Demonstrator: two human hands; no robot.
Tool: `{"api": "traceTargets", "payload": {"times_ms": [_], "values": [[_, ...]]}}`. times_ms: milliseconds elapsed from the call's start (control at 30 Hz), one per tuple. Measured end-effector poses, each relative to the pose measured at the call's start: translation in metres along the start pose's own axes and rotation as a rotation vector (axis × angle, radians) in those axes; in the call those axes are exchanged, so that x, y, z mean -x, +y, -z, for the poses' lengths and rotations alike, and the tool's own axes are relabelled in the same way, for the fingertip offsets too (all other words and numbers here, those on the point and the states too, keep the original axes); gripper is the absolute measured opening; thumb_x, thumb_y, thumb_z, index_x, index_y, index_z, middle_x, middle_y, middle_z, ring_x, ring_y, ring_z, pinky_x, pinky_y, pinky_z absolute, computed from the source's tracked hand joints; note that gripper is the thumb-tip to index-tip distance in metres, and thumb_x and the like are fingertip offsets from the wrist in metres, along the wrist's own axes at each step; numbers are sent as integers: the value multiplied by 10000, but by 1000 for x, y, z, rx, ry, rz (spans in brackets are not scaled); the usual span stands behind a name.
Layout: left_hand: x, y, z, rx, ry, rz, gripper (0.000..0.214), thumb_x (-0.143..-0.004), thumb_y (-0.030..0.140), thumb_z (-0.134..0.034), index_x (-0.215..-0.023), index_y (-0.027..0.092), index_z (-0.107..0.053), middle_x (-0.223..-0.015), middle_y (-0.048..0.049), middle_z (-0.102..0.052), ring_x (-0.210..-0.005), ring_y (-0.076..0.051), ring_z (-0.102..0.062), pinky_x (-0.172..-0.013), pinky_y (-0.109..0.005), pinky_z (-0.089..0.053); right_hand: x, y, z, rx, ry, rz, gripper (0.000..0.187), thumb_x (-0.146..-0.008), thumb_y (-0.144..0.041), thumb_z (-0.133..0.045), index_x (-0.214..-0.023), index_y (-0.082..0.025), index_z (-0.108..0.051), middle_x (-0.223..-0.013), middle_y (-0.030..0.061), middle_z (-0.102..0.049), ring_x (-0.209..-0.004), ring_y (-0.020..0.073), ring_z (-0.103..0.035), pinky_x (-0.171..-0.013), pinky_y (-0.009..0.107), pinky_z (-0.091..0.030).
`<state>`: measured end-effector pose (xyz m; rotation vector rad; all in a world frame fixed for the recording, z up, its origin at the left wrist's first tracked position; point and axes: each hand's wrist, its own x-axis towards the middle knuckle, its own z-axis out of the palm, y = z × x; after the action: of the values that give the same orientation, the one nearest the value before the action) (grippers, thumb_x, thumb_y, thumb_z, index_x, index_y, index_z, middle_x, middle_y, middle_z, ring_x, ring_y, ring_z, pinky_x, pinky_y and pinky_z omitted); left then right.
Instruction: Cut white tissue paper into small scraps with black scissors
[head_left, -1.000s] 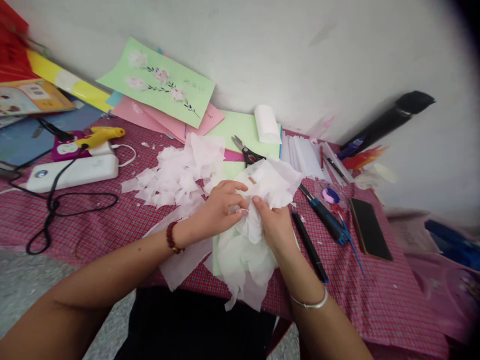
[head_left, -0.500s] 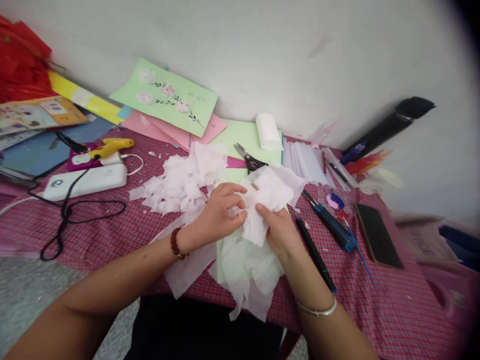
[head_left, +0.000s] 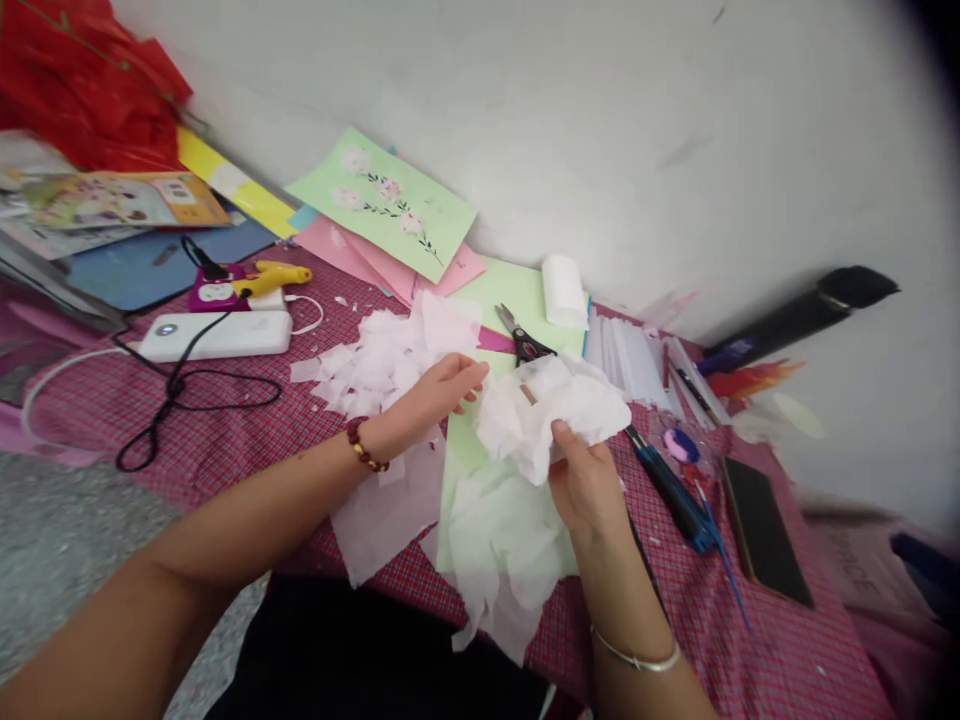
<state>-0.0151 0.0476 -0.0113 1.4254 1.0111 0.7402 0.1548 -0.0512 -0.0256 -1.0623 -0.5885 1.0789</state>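
A ruffled bunch of white tissue paper [head_left: 559,405] is gripped in my right hand [head_left: 589,480], thumb on top; the other fingers are mostly hidden beneath it. A small brown piece [head_left: 529,395] shows among its folds. Just left of the bunch, my left hand [head_left: 435,390] has its fingertips drawn together, and whatever may be between them cannot be made out. Cut tissue pieces [head_left: 375,355] lie in a pile behind my left hand. Larger loose tissue sheets [head_left: 510,550] hang over the table's front edge below my right hand.
Scissors [head_left: 525,340] lie open behind the bunch, near a white roll [head_left: 564,290]. To the right are a blue-black cutter [head_left: 671,495] and a phone [head_left: 765,530]. On the left, a yellow glue gun [head_left: 281,277], a white power bank [head_left: 217,335] and cables. A green flower card [head_left: 390,205] leans behind.
My left hand has drawn back from the tissue bunch, its fingers coming closer together. My right hand has turned the bunch and shifted it slightly right. The view has swung left.
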Motion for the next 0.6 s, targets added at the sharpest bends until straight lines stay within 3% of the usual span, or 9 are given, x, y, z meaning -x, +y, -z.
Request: {"api": "traceTargets", "payload": {"times_ms": [67, 133, 233, 300, 367, 400, 467, 533, 600], "values": [[4, -1, -4, -28, -135, 52, 451, -862, 621, -449, -806, 182, -540, -824, -44, -601, -737, -154, -567, -607, -255, -433, 1, -2, -1, 8, 30, 37, 367, -742, -256, -715, -1103, -289, -662, -1160, -4, -748, -1131, 238, -666, -1008, 425, -513], [6, -5, -9, -101, -224, 64, 513, -851, 676, -422, -771, 186, -553, -764, -38, -588, -680, -155, -544, -574, -265, -418, 2, -5, -2, 21, 20, 64, 384, -751, -252, -700, -1129, -292, -650, -1161, 8, -748, -1121, 246, -671, -965, 437, -538], [8, -6, -13, -195, -205, 55, 553, -828, 664, -478, -1063, 177, -596, -929, -85, -639, -765, -203, -586, -630, -318, -468, 5, -10, -1, 39, -39, 95, 400, -765, -256, -681, -1161, -284, -637, -1198, 40, -731, -1126, 261, -666, -930, 452, -551], [10, -3, -13, -311, -72, -144, 659, -789, 587, -597, -1289, 167, -502, -1210, -152, -597, -1000, -268, -591, -824, -403, -490, 6, -12, 0, 80, -55, 123, 405, -781, -262, -664, -1184, -288, -626, -1226, 49, -718, -1128, 264, -664, -944, 463, -539], [15, 2, -11, -460, 44, -470, 646, -774, 479, -674, -1315, 175, -494, -1392, -171, -493, -1226, -307, -492, -1033, -467, -385, 8, -14, 1, 145, -57, 150, 399, -793, -255, -660, -1188, -301, -625, -1250, 42, -704, -1144, 254, -654, -1001, 466, -499], [18, 5, -11, -517, 64, -618, 537, -787, 431, -679, -1246, 185, -549, -1399, -157, -496, -1274, -304, -457, -1080, -474, -336, 8, -14, 1, 177, -59, 161, 390, -797, -254, -659, -1183, -306, -628, -1258, 39, -699, -1157, 248, -646, -1032, 463, -474], [23, 7, -12, -559, 31, -761, 201, -832, 350, -646, -964, 199, -639, -1280, -119, -589, -1246, -276, -485, -1080, -465, -329, 8, -16, 1, 233, -58, 171, 376, -800, -260, -657, -1172, -306, -636, -1260, 44, -696, -1179, 246, -632, -1059, 459, -447], [26, 6, -15, -519, 5, -750, 191, -860, 298, -603, -710, 187, -564, -1113, -92, -648, -1132, -240, -554, -1022, -440, -381, 9, -17, -1, 272, -44, 178, 378, -799, -281, -642, -1176, -297, -638, -1237, 61, -707, -1177, 263, -633, -1016, 469, -480], [24, 2, -19, -407, 47, -627, 207, -849, 300, -599, -702, 187, -509, -1050, -84, -646, -1039, -219, -585, -946, -416, -440, 9, -18, -3, 301, -34, 187, 393, -802, -298, -618, -1194, -291, -631, -1184, 74, -731, -1161, 278, -642, -956, 483, -514]]}}
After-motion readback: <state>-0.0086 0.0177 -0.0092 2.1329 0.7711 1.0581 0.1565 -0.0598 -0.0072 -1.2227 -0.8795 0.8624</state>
